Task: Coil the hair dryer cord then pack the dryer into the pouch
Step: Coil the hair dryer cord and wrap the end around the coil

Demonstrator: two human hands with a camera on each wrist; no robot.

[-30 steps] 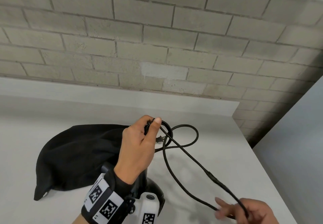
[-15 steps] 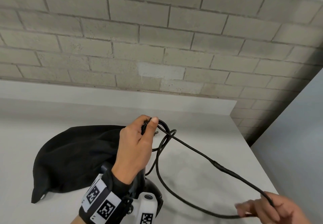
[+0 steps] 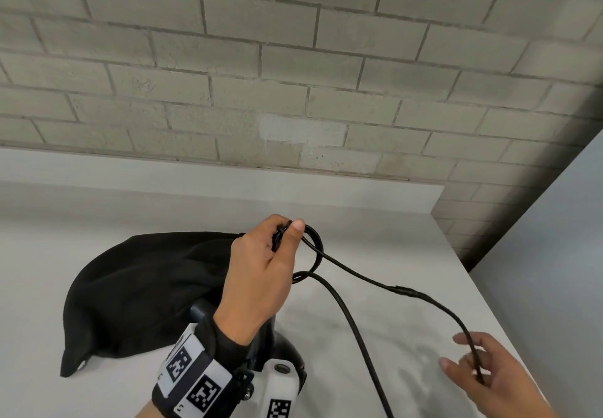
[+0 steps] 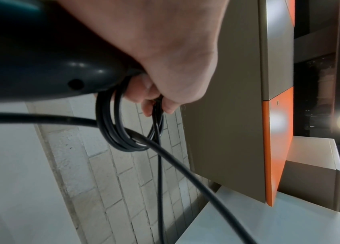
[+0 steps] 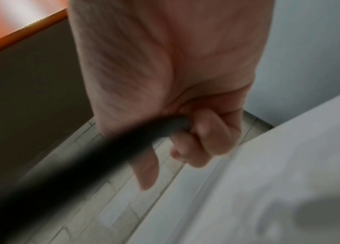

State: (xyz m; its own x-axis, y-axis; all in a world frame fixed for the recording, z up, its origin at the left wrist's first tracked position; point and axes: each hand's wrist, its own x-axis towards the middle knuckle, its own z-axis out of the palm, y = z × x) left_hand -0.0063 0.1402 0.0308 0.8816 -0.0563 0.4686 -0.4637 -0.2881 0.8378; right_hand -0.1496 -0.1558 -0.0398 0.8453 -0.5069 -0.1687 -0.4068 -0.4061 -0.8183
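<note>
- White table below a brick wall.
- Black pouch lying on the table, left of the hands.
- Dark dryer gripped in left hand, small cord loops pinched under thumb.
- Right hand loosely curled around the cord's far stretch.

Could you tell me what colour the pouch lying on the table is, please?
The pouch is plain black, with no visible pattern; the head view shows it best.
</note>
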